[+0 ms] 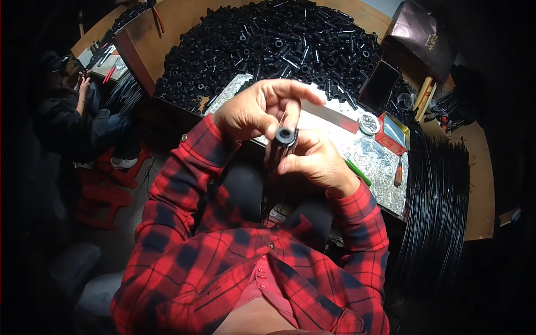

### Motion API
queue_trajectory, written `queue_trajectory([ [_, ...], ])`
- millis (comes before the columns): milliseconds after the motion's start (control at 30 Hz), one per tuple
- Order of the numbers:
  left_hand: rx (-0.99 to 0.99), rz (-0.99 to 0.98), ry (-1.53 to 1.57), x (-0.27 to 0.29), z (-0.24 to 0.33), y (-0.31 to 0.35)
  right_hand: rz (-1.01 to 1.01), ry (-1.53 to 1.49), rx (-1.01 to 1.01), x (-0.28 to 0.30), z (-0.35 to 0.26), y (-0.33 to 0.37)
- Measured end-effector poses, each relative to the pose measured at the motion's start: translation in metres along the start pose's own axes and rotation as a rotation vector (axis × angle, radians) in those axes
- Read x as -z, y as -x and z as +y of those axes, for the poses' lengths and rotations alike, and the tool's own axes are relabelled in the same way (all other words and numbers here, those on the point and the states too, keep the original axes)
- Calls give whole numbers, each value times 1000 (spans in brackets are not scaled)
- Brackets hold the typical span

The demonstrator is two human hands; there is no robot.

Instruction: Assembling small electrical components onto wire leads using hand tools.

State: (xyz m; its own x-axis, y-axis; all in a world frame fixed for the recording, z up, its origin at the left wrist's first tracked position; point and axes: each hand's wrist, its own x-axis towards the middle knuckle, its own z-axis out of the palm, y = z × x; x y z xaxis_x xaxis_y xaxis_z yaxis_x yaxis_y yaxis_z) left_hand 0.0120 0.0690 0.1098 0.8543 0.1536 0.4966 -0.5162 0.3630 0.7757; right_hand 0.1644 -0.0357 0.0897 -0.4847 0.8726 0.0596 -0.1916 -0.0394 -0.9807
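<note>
In front of my chest, a black tubular fitting [285, 135] stands with its round, hollow end up. Thin dark rods hang below it toward my lap. My right hand [319, 161] grips it from the right, thumb and fingers pressed to its side. On its left, my left hand [251, 110] has its thumb against the rim and some fingers curled behind; one finger stretches out to the right. A fine, pale line like a wire shows by the left thumb; I cannot make out its ends.
A big heap of black tubular parts [251, 44] fills the bench's back. On the right are a phone [379, 85], a small white tub [368, 123], a red tin [392, 134], a screwdriver [398, 173], a green tool [358, 172] and long black rods [438, 201]. A co-worker [84, 111] sits left.
</note>
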Motion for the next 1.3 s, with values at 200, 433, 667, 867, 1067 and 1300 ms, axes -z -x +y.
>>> queue_trajectory([
  [200, -87, 612, -370, -24, 3, 15, 213, 45, 207, 5, 4, -6],
  [433, -48, 767, -849, -47, 4, 23, 296, 198, 272, -1, 12, -22],
  [667, 39, 739, -948, -48, 16, 22, 292, 390, 354, -2, 10, -20],
  [867, -12, 738, -1138, -48, 11, 25, 261, 478, 367, -2, 8, -21],
  [1067, 38, 674, -1090, -54, 22, 24, 275, 444, 314, 2, 7, -23],
  [1300, 32, 520, -1110, -55, 30, 29, 266, 307, 287, 0, 8, -27],
])
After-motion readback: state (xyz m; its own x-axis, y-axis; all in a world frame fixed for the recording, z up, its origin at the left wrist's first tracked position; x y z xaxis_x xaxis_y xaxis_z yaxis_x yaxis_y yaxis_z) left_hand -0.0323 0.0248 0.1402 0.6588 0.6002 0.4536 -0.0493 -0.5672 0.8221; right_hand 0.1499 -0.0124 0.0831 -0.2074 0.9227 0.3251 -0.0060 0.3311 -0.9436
